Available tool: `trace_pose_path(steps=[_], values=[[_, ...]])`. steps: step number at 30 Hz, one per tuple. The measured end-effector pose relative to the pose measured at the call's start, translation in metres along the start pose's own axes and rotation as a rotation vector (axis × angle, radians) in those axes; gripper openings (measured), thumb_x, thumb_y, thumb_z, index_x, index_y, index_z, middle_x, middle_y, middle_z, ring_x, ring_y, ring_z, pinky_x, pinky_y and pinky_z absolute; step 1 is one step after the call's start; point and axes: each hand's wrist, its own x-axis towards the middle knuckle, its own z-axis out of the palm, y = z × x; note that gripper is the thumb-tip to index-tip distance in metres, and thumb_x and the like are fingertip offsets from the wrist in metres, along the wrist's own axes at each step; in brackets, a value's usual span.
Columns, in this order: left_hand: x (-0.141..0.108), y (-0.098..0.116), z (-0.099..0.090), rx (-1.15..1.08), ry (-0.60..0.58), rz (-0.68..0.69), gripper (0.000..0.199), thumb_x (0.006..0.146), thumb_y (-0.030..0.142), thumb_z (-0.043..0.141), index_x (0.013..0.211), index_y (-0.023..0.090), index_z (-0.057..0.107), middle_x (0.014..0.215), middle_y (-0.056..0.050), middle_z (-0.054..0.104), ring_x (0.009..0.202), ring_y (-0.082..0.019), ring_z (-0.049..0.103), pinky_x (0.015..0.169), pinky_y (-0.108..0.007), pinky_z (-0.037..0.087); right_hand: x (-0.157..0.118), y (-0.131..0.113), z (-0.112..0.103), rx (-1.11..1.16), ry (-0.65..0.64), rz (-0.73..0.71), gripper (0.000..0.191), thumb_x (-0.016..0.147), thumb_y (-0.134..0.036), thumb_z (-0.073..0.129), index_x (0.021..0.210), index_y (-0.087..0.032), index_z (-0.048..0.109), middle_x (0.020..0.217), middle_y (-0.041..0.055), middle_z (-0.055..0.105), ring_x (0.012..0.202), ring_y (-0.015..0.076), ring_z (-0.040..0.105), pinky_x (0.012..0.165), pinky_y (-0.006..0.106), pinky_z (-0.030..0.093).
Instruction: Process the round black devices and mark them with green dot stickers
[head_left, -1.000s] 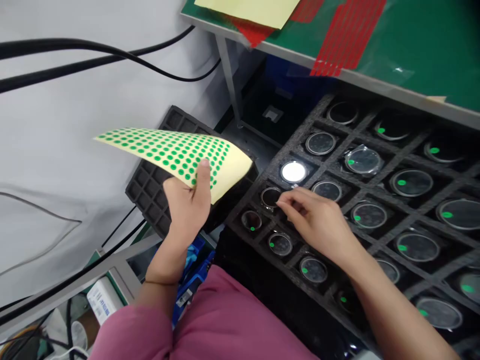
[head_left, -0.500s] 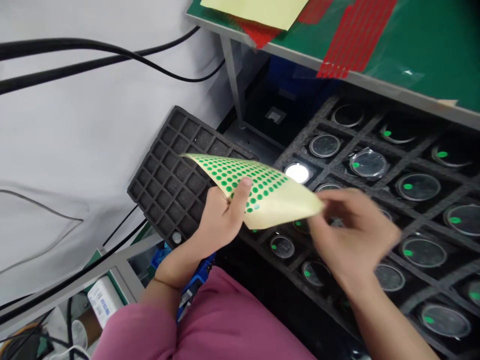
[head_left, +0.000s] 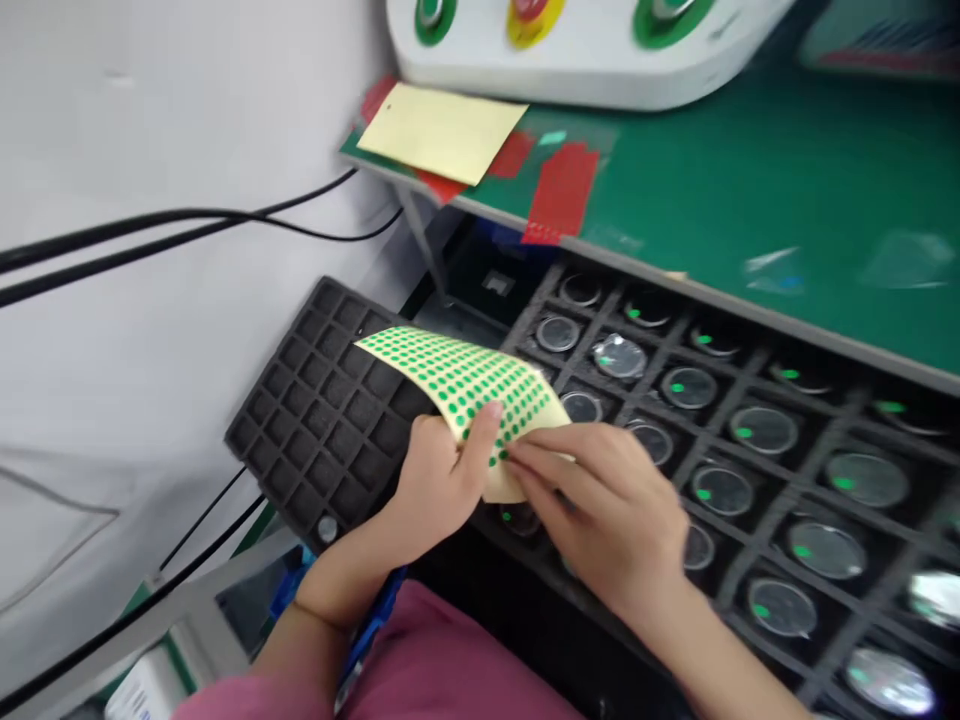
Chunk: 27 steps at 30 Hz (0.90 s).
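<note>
Green-dotted sticker sheet (head_left: pixel 469 385), no readable writing: left hand (head_left: pixel 435 480) grips it, right hand (head_left: pixel 607 510) pinches it.

Bright, even overhead light, glare on the round lenses (head_left: pixel 889 682), motion blur toward the right edge.

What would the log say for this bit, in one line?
left hand: holds green dot sticker sheet | right hand: fingertips on the sheet's dots | below: black foam tray of round discs with green dots
</note>
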Motion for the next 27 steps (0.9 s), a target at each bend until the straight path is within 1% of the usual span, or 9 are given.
trace_pose_path(steps=[2,3,4,6,8,13,17,22,27], values=[[-0.002,0.005,-0.003,-0.017,-0.043,-0.029,0.044,0.093,0.045,0.048,0.063,0.013,0.051,0.053,-0.004,0.053,0.045,-0.01,0.049,0.044,-0.02,0.038,-0.001,0.002,0.002,-0.005,0.043,0.013,0.013,0.084,-0.007,0.067,0.095,-0.014,0.064,0.091,0.001,0.067,0.083,0.0139,0.057,0.074,0.031,0.044],[-0.002,0.007,-0.005,-0.068,-0.086,-0.044,0.035,0.091,0.043,0.053,0.073,0.013,0.058,0.063,-0.005,0.061,0.052,-0.012,0.056,0.049,-0.02,0.045,-0.002,0.003,0.002,-0.018,0.059,0.007,0.013,0.085,-0.007,0.066,0.094,-0.014,0.063,0.092,0.0005,0.067,0.083,0.0141,0.056,0.073,0.032,0.043],[-0.003,0.008,-0.007,-0.142,-0.154,-0.087,0.026,0.088,0.039,0.058,0.087,0.014,0.062,0.077,-0.006,0.067,0.065,-0.014,0.064,0.061,-0.021,0.053,-0.002,0.006,0.001,-0.036,0.072,-0.005,0.012,0.085,-0.007,0.065,0.095,-0.013,0.063,0.094,0.0004,0.067,0.082,0.0142,0.055,0.073,0.032,0.043],[-0.003,0.009,-0.01,-0.272,-0.268,-0.19,0.023,0.085,0.037,0.064,0.096,0.016,0.066,0.102,-0.007,0.069,0.094,-0.018,0.068,0.09,-0.027,0.054,-0.004,0.011,-0.001,-0.065,0.077,-0.038,0.013,0.087,-0.007,0.063,0.099,-0.011,0.062,0.099,0.0012,0.068,0.083,0.0141,0.054,0.073,0.033,0.043],[-0.003,0.008,-0.011,-0.33,-0.292,-0.306,0.028,0.085,0.041,0.065,0.099,0.017,0.068,0.113,-0.008,0.067,0.105,-0.022,0.065,0.098,-0.031,0.052,-0.006,0.015,-0.004,-0.085,0.065,-0.071,0.014,0.088,-0.007,0.061,0.102,-0.009,0.062,0.102,0.0023,0.068,0.083,0.014,0.054,0.074,0.033,0.042],[0.0,0.007,-0.011,-0.249,-0.339,-0.34,0.043,0.085,0.054,0.063,0.106,0.016,0.067,0.123,-0.01,0.063,0.108,-0.023,0.063,0.094,-0.031,0.054,-0.011,0.016,-0.01,-0.09,0.079,-0.086,0.01,0.092,-0.008,0.056,0.1,-0.009,0.062,0.101,0.0028,0.068,0.083,0.0143,0.052,0.074,0.034,0.041],[0.002,0.009,-0.012,-0.26,-0.379,-0.342,0.039,0.088,0.054,0.059,0.105,0.019,0.068,0.122,-0.007,0.064,0.104,-0.02,0.064,0.09,-0.027,0.056,-0.012,0.015,-0.012,-0.064,0.074,-0.088,0.01,0.094,-0.01,0.054,0.099,-0.01,0.062,0.101,0.0018,0.067,0.081,0.0143,0.051,0.074,0.034,0.041],[-0.001,0.007,-0.012,-0.289,-0.34,-0.337,0.034,0.085,0.05,0.061,0.103,0.023,0.071,0.113,-0.006,0.067,0.104,-0.027,0.065,0.087,-0.036,0.057,-0.013,0.015,-0.01,-0.083,0.099,-0.088,0.01,0.093,-0.01,0.054,0.099,-0.01,0.063,0.104,0.0014,0.068,0.082,0.0143,0.052,0.076,0.035,0.041],[0.001,0.005,-0.013,-0.295,-0.327,-0.342,0.036,0.084,0.049,0.062,0.104,0.021,0.071,0.112,-0.009,0.068,0.102,-0.03,0.066,0.085,-0.038,0.057,-0.012,0.014,-0.009,-0.091,0.107,-0.089,0.014,0.093,-0.01,0.055,0.105,-0.01,0.063,0.103,0.001,0.068,0.08,0.0137,0.052,0.076,0.035,0.041]])
